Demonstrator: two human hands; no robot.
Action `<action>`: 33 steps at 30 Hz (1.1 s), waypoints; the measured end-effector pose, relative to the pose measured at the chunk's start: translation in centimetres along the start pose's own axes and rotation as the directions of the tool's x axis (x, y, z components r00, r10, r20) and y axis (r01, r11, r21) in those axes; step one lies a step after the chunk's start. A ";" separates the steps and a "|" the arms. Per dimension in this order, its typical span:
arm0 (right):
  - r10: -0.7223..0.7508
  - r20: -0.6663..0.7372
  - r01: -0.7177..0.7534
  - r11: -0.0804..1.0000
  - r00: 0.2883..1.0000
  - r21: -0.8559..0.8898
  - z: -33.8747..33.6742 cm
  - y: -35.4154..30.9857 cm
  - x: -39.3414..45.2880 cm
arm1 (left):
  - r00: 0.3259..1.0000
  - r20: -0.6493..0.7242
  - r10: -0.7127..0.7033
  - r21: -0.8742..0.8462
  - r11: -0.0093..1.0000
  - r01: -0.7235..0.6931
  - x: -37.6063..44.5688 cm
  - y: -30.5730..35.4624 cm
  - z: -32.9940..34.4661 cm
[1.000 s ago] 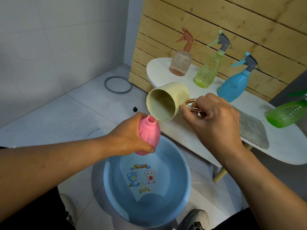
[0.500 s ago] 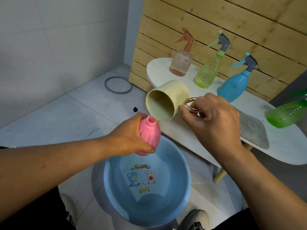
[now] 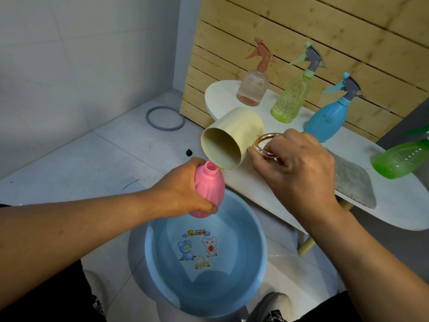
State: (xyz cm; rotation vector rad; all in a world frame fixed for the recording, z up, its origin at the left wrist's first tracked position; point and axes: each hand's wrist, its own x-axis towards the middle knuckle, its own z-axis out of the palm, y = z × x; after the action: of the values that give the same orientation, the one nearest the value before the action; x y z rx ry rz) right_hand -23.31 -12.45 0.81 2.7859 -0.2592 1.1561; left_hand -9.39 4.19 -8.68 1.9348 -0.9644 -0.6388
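Left hand (image 3: pixel 183 189): you are gripping the pink plastic bottle (image 3: pixel 210 187) over the 12 o'clock rim of the round blue plastic basin (image 3: pixel 260 256).
Right hand (image 3: pixel 297 168): you are pinching the gold ring handle (image 3: pixel 264 145) of the tilted cream plastic cup (image 3: pixel 234 133), at the bottle's 1 o'clock.
Cartoon sticker (image 3: pixel 197 249): lettering too blurred to read.

The pink plastic bottle (image 3: pixel 210 188) and cream plastic cup (image 3: pixel 241 123) are looking smooth and matt; the gold metal ring handle (image 3: pixel 256 145) is gleaming; the grey cloth (image 3: pixel 352 182) is looking rough.

The cream cup (image 3: pixel 241 129) edges slightly left, its lip now nearer the pink bottle (image 3: pixel 210 187) mouth, perhaps touching; more of its gold ring handle (image 3: pixel 256 147) shows.
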 end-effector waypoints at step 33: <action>0.584 0.715 -0.923 0.255 0.385 0.289 6.5 3.2 -0.4 | 0.998 -0.068 -0.001 -0.148 0.989 -0.009 0.0 0.4 -0.7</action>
State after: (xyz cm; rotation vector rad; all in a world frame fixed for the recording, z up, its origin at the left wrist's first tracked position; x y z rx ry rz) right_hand -19.78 -16.64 -3.89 3.6467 -1.9269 0.5947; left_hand -9.01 4.43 -8.01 1.8108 -0.8540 -0.6206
